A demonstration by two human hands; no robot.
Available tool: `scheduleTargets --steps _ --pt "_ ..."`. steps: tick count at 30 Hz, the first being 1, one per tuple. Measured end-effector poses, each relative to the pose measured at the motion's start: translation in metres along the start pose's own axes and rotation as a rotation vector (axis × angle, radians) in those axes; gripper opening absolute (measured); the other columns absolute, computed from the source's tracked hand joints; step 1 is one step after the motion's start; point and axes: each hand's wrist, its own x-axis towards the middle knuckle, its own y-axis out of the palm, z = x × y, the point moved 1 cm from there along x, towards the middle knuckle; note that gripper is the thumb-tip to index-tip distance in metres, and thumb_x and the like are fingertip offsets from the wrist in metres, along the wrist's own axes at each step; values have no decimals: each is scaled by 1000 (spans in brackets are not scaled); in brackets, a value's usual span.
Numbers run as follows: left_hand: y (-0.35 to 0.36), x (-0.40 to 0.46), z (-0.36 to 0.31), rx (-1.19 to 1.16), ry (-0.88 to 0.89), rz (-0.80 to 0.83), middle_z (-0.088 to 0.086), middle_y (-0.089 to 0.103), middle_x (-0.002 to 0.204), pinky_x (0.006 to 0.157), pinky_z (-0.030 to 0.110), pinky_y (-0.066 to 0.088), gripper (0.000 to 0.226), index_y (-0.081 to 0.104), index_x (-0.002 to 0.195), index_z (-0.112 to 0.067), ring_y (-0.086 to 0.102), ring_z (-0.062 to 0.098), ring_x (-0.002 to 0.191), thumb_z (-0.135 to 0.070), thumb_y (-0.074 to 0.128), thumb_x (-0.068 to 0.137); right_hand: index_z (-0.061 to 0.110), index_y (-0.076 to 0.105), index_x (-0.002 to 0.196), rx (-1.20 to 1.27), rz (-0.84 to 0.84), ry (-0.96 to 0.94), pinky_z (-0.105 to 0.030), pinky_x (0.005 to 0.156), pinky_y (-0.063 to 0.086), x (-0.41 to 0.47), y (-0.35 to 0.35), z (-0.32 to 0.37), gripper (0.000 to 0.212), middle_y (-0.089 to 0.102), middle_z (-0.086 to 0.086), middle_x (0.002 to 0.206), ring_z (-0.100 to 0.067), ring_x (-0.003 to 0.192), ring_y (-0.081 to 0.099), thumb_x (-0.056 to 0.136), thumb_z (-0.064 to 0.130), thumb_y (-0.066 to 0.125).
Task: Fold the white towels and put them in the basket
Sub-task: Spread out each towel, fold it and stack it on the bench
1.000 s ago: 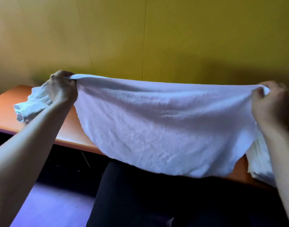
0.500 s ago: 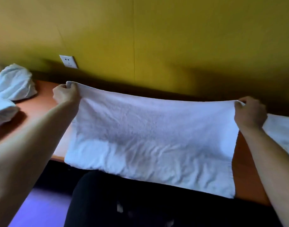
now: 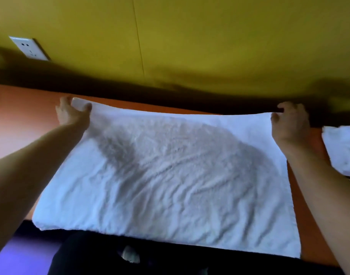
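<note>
- A white towel lies spread out flat and unfolded on the orange desk, wrinkled across its middle.
- Its near edge hangs just over the front edge of the desk, above the person's dark-clothed lap.
- The left hand sits at the far left corner of the towel; the grip there is clamped on the corner, thumb on one side and fingers on the other.
- The right hand is at the far right corner, thumb and curled fingers apparently pinching the towel's edge, though motion blur makes the exact contact hard to read.
- Both forearms reach forward over the desk, one along each short side of the towel.
- The far edge of the towel runs nearly straight between the two hands, near the dark gap where the desk meets the wall.
- A second white towel, bunched up, lies on the desk at the right, just beside the right forearm and apart from the spread one.
- The wall behind is yellow-green, with a white socket plate at the upper left.
- A purple floor shows below the desk at the lower left.
</note>
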Motion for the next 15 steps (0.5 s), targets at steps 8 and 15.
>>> scheduleTargets --steps 8,15 --pt "56 -139 9 282 503 314 20 53 141 102 53 42 52 59 135 -13 51 43 126 -40 54 91 14 60 124 -9 309 -33 -48 97 46 -43 39 -32 38 54 -22 130 -43 117 51 88 25 61" --pt "108 -317 -19 340 960 539 13 55 144 109 49 40 50 62 133 -19 50 39 133 -43 49 91 16 56 133 108 415 -41 -45 97 44 -62 28 -65 37 51 -22 130 -42 118 50 96 22 55"
